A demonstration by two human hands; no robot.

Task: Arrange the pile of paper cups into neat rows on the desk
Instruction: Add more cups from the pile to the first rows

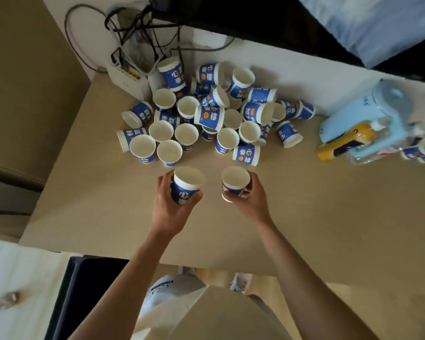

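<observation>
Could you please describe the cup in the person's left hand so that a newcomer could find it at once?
On the beige desk, a pile of blue-and-white paper cups lies at the far side. Nearer, each hand holds one cup mouth up. The left hand grips the left cup, whose blue print shows plainly, while the right hand hides most of the other's.

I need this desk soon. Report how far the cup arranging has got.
Done: no clear row shows yet. In hand: the left hand grips one cup, the right hand a second cup. Left: the whole pile, many cups lying on their sides.
</observation>
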